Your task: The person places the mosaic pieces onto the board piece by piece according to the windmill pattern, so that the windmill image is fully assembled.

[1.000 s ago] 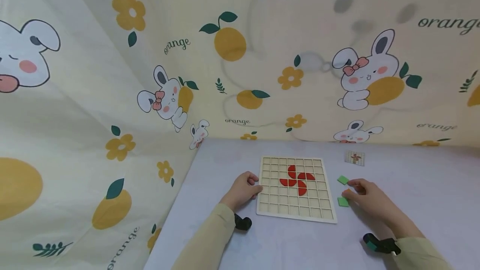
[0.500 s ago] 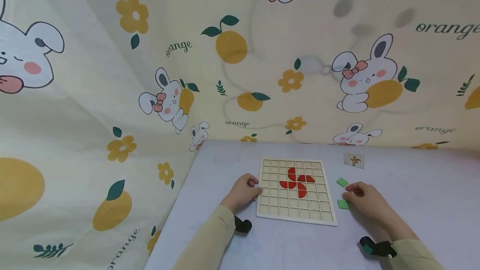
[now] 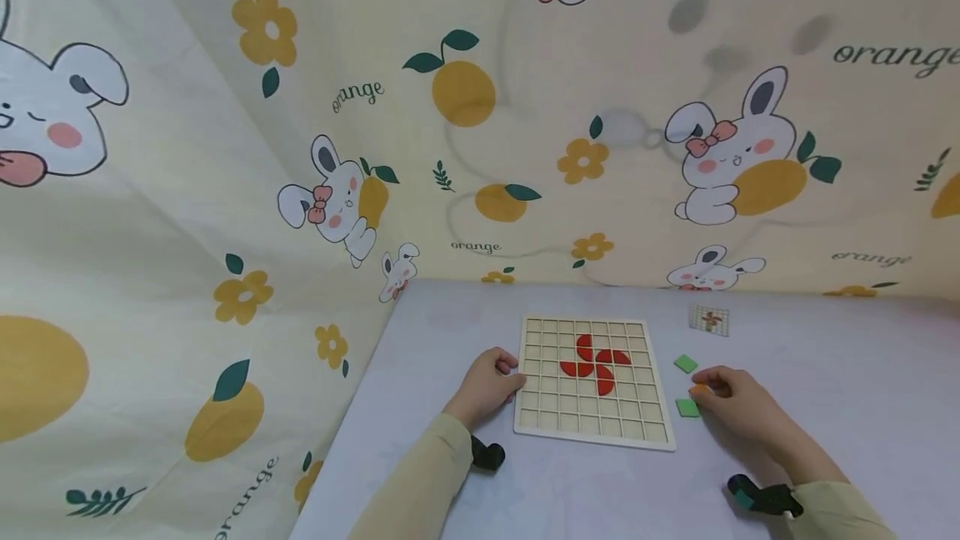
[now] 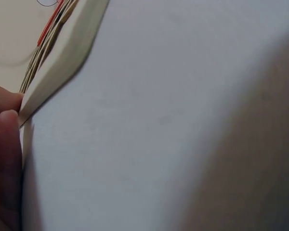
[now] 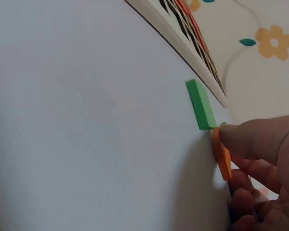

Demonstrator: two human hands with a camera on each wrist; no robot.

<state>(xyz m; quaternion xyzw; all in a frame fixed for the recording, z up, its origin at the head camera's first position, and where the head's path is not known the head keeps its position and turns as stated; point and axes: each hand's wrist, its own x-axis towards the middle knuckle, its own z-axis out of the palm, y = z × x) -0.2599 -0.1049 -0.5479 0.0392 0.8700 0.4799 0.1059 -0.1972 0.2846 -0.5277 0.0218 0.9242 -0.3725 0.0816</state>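
A pale square grid board (image 3: pixel 547 407) lies on the table with red rounded pieces (image 3: pixel 604 380) set in a pinwheel shape near its middle. My left hand (image 3: pixel 486 382) holds the board's left edge, its thumb and forefinger at the rim. To the right of the board, my right hand (image 3: pixel 738 407) pinches a small orange piece (image 5: pixel 222 156) between thumb and fingers. Part of that piece is covered by the thumb. Two green tiles lie beside this hand: one farther back (image 3: pixel 686 364), one nearer (image 3: pixel 687 408).
A small card (image 3: pixel 708 320) with a red pinwheel on a grid lies behind the green tiles. The table (image 3: pixel 585 490) meets a patterned cloth (image 3: pixel 525 132) at the back and left. Dark wrist devices sit on both wrists.
My right hand stays near the green tiles while the orange piece shows, is mostly hidden, then shows again between the fingers. The left hand keeps its place at the board's edge.
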